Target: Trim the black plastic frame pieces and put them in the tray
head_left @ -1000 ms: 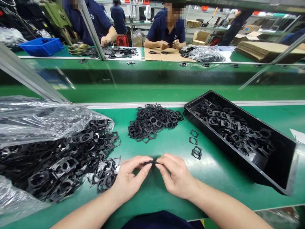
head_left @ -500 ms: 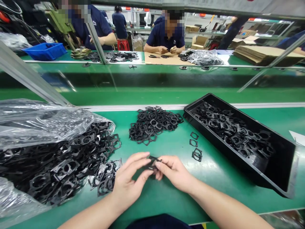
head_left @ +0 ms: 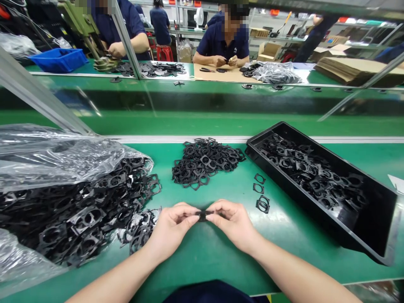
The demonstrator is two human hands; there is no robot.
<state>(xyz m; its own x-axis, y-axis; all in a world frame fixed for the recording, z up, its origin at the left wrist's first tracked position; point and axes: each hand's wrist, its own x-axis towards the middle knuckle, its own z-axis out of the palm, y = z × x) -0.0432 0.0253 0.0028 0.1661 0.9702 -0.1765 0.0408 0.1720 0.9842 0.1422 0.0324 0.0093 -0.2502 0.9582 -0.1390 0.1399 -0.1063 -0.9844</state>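
Note:
Both my hands meet over the green bench, and a small black square frame with a round opening [head_left: 202,215] is pinched between the fingertips of my left hand [head_left: 172,229] and my right hand [head_left: 235,225]. The fingers hide most of it. Left of my left hand, a large heap of the same black frames [head_left: 85,219] spills from a clear plastic bag [head_left: 59,158]. A smaller loose pile of frames [head_left: 206,162] lies ahead of my hands. Several single frames [head_left: 261,195] lie to the right, beside a black rectangular tray [head_left: 315,202] holding more frames.
A metal rail [head_left: 240,139] runs along the far edge of my bench. Beyond it, a co-worker [head_left: 224,42] sits handling a small piece at a facing bench, next to another person [head_left: 120,29], a blue crate [head_left: 59,59] and stacked cardboard sheets [head_left: 356,71].
My hands have drawn closer together, and the black frame now sits pinched flat between both sets of fingertips. The camera view has shifted slightly. The piles and tray look undisturbed.

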